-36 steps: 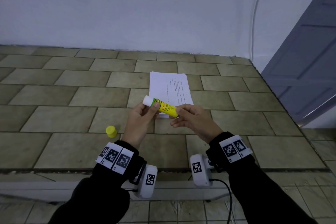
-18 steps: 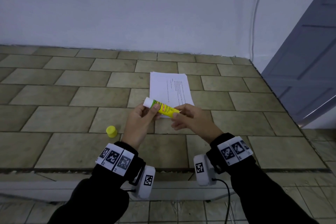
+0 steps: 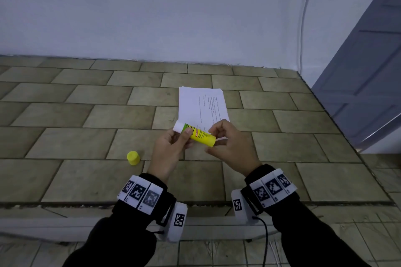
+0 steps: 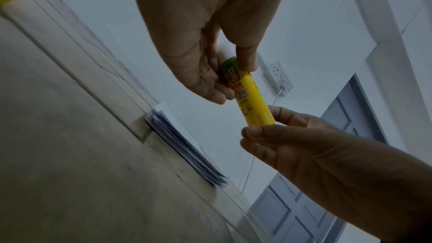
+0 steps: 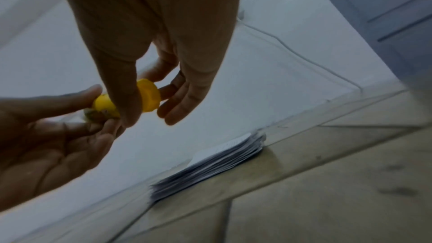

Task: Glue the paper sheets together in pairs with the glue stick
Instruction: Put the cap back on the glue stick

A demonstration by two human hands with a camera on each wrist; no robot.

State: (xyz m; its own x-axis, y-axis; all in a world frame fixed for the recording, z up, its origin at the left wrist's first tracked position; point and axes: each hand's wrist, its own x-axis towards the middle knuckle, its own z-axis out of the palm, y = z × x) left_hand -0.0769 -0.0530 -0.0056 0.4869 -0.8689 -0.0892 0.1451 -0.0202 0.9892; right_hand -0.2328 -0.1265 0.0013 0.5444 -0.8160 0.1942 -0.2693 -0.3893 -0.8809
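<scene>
A tan tiled surface (image 3: 91, 112) runs back to a pale wall (image 3: 152, 11), with a grey panelled door (image 3: 364, 76) standing at the far right.

Furthest left, well to the left of the left hand and a little nearer the person, a small yellow cap (image 3: 133, 158) stands on a tile by itself.

The left hand (image 3: 168, 151) is raised above the surface, thumb on top and fingers curled beneath, pinching the upper part of the glue stick (image 3: 196, 134) close to its green band. The white glue end pokes out beyond the thumb, up and to the left. From the left wrist view the thumb and fingertips (image 4: 211, 91) close on the printed label of the stick (image 4: 247, 91), which hangs clear of the tiles.

The stick slants down to the right across the gap between the hands. The right hand (image 3: 231, 144) meets its yellow base, thumb and first fingers curled around the bottom end; in the right wrist view the ribbed knob (image 5: 148, 98) sits between the thumb and fingers (image 5: 180, 99), the remaining fingers loosely spread.

Just beyond both hands, partly hidden behind the stick and the right knuckles, lies a stack of printed paper sheets (image 3: 200, 104), flat on the tiles with its edges slightly fanned.
</scene>
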